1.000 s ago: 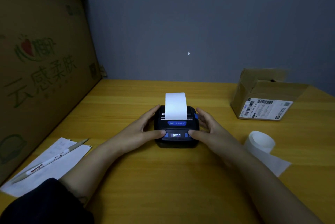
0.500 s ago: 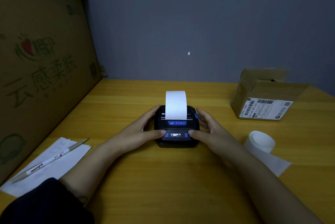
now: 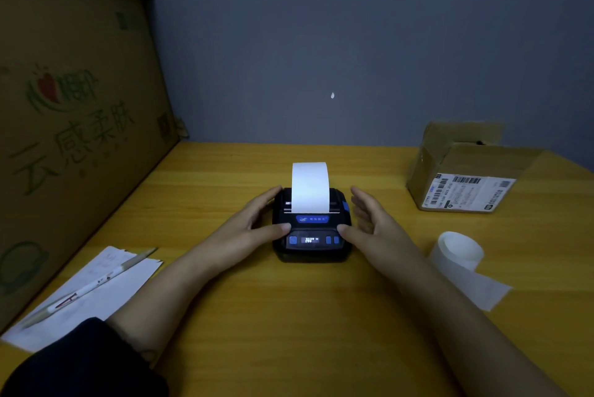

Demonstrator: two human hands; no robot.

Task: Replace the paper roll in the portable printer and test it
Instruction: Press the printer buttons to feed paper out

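Note:
A small black portable printer (image 3: 310, 245) with blue buttons and a lit display sits mid-table. A white paper strip (image 3: 310, 186) stands up out of its slot. My left hand (image 3: 250, 229) grips the printer's left side, fingers at the back corner and thumb on the front panel. My right hand (image 3: 376, 229) is beside the right side with its fingers spread and off the casing; only the thumb tip touches the front right corner. A loose white paper roll (image 3: 461, 250) with an unrolled tail lies to the right on the table.
A small cardboard box (image 3: 463, 181) with a shipping label stands at the back right. White sheets (image 3: 106, 300) with a pen (image 3: 93, 284) on them lie at the front left. A large printed carton (image 3: 74, 126) walls off the left side. The yellow wooden table (image 3: 305, 316) meets a grey wall.
The paper strip has fed out a little further from the printer. My right hand's fingers have lifted off the printer's right side; the left hand has stayed put.

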